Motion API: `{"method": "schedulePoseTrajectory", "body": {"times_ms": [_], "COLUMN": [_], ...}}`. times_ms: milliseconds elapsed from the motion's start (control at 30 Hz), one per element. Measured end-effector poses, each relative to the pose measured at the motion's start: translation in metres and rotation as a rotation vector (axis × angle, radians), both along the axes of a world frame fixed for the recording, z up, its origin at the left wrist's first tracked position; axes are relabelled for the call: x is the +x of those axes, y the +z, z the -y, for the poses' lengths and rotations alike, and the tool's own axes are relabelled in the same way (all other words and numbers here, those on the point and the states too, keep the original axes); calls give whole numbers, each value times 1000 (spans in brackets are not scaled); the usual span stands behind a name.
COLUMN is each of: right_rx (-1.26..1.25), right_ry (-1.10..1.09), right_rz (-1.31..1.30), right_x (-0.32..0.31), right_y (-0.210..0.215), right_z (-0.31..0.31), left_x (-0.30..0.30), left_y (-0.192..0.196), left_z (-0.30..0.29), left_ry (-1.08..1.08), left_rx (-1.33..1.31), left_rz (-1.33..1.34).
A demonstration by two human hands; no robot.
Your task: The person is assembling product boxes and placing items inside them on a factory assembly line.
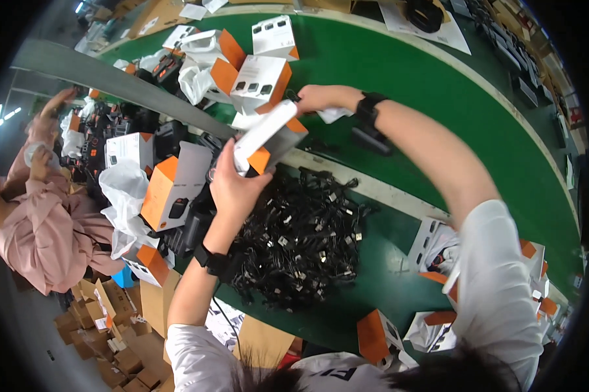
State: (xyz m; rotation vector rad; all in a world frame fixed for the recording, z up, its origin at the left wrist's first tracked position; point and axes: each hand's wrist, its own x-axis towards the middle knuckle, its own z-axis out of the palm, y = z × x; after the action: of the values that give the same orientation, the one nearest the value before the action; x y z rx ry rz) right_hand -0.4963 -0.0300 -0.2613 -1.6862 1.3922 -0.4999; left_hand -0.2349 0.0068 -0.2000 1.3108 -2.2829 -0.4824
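"What's the left hand doing?"

"Gripping a white box with an orange flap, thumb and fingers around its near end. The box slants up toward the right hand."

"And that right hand?"

"Its fingers curl just beyond the box's far end, beside a dark loop. I can't tell whether they grip it."

"What's around them?"

"Black cables heap up nearer the body than both hands; more white-and-orange boxes stand left of the right hand."

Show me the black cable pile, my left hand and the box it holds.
Black cable pile (298,238), head view: middle of the heap.
Left hand (234,189), head view: back of the hand.
Box (267,132), head view: white surface.
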Motion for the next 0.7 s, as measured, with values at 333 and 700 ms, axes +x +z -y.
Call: {"method": "schedulePoseTrajectory", "body": {"times_ms": [333,700], "right_rx": [143,275], "right_ry": [-5,17], "right_rz": [-468,-228], "right_x": [21,26], "right_y": [16,129], "right_z": [-89,-104], "left_x": [1,65], "left_y": [21,90], "left_z": [-6,-35], "left_ry": [-92,-56], "left_rx": [59,222], "left_rz": [-175,-350]}}
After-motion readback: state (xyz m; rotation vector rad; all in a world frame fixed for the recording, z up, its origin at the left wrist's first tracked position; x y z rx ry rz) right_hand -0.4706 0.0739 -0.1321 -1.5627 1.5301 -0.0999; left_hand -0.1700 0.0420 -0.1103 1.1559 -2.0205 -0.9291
